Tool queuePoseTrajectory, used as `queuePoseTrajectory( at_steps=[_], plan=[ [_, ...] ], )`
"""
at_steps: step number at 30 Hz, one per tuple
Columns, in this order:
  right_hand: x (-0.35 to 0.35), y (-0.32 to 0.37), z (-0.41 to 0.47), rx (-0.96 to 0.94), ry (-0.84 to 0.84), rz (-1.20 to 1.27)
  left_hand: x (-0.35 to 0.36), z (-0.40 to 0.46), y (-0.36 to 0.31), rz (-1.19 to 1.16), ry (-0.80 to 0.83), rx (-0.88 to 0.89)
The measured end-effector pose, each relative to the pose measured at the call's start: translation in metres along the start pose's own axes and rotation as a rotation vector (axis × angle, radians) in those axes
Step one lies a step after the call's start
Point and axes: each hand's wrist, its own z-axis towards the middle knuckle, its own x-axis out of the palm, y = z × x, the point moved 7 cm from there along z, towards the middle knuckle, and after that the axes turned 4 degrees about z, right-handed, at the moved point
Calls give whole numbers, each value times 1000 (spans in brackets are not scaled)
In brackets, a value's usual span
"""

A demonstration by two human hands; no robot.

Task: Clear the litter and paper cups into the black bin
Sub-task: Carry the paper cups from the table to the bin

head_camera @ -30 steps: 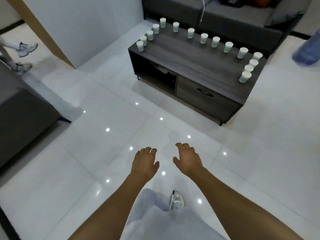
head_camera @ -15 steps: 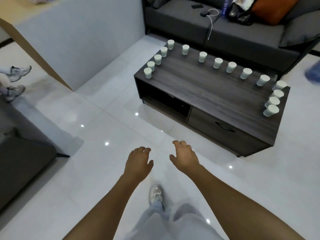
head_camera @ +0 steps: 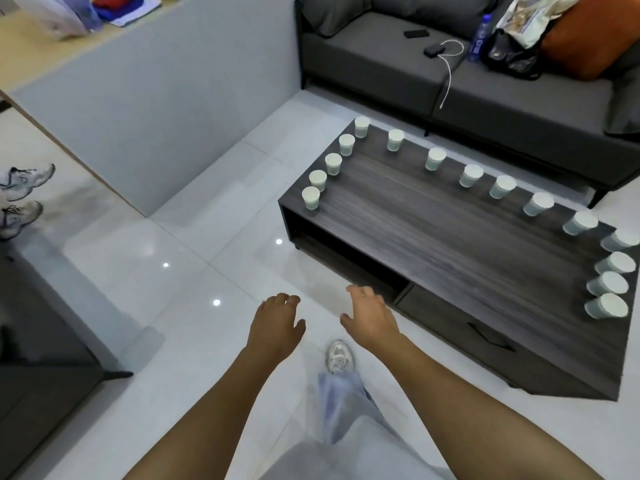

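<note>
Head view, round paper cups (head_camera: 435, 159), wood-grain table (head_camera: 433, 237), glossy tiles (head_camera: 138, 258)

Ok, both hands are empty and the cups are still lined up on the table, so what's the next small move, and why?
Probably step closer and reach the right hand toward the nearest cup. Both it and the left hand hang open over the floor, short of the table. No black bin is in view, so look for it afterwards.

No readable text, label or number anywhere
</note>
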Motion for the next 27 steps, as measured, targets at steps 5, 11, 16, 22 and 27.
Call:
queuePoseTrajectory(
  at_steps=[5,11,16,22,27],
  plan=[
    [-46,15,97,-1,36,-6,-33,101,6,-18,19,-25],
    [-87,36,185,3,71,-9,-67,189,26,-43,10,-52],
    [-101,47,248,50,96,14,-78,261,47,-35,48,-41],
    [-104,59,325,165,90,83,-93,361,70,-61,102,16],
    [-98,81,390,290,118,174,-114,447,98,-76,126,62]
  ],
)
